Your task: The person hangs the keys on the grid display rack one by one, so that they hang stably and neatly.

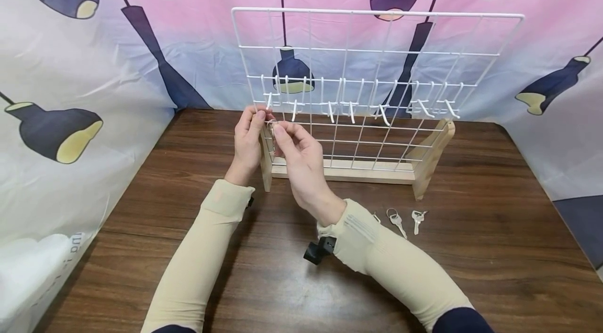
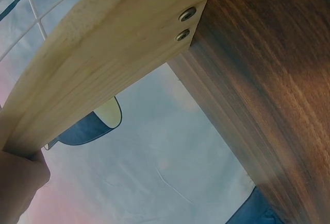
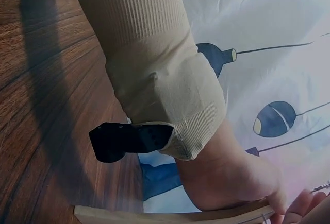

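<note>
A small metal key ring (image 1: 271, 122) with a shiny key (image 1: 272, 139) hanging below it is held between both hands at the rack's left end. My right hand (image 1: 301, 160) pinches the ring between thumb and fingers, and its fingers (image 3: 304, 206) also show at the lower corner of the right wrist view. From the left, my left hand (image 1: 247, 139) pinches at the ring with curled fingers, close under the leftmost white hook (image 1: 269, 100). In the left wrist view, part of a hand (image 2: 23, 183) shows beside the wooden side support (image 2: 103, 44).
A white wire grid rack (image 1: 377, 12) with several hooks stands on a wooden base (image 1: 367, 171). On the brown table (image 1: 494, 249), near my right sleeve, lie a key with a ring (image 1: 396, 220) and another key (image 1: 416, 222). Patterned cloth (image 1: 207, 34) hangs behind.
</note>
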